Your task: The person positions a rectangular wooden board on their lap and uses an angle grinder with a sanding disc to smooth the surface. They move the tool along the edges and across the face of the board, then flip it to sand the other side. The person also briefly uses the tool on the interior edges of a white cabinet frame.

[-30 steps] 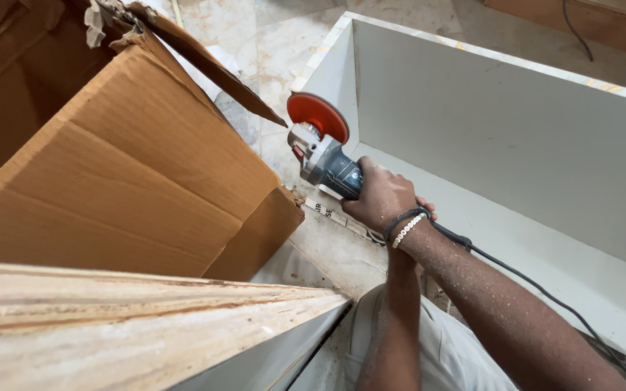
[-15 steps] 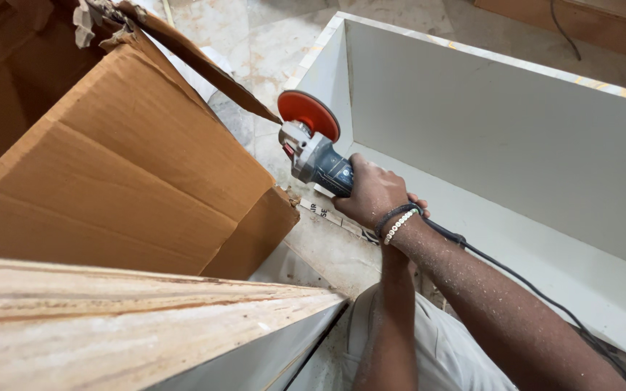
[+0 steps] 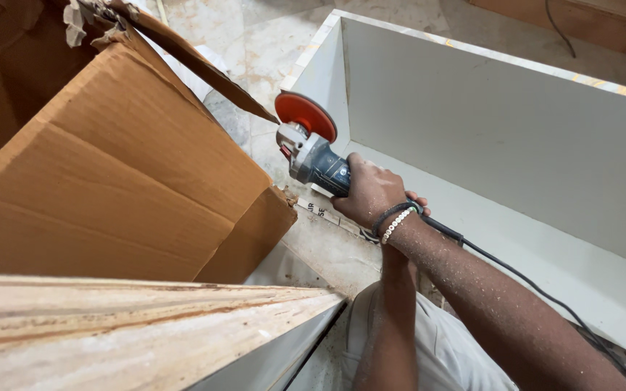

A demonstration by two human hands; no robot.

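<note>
Head view: my right hand [image 3: 371, 194] is clenched around the grey-blue body of the angle grinder [image 3: 316, 161], with two wristbands [image 3: 393, 219] at the wrist and the black power cord [image 3: 516, 275] trailing back along my forearm. My left forearm shows below it, but the left hand [image 3: 394, 255] is tucked behind the right wrist, so I cannot tell whether it is closed or free. The grinder is held off the floor, just beside the end panel of the white cabinet carcass [image 3: 487, 116], its nose pointing up and away from me. The orange sanding disc [image 3: 306, 116] stands close to the front edge of that end panel; whether it touches the edge cannot be determined from here. In my judgement the step in hand is dressing or sanding that panel edge. The next move calls for a steady wrist, a shallow disc angle and the cord held well away from the disc. The disc face reads flat and even in colour, the gear head is bare metal, and the body is dusted with fine debris. A large cardboard box [image 3: 110, 166] stands to the left, near the disc, with a raw timber board [image 3: 124, 326] nearest the camera and a stone-patterned floor [image 3: 269, 43] beyond.
</note>
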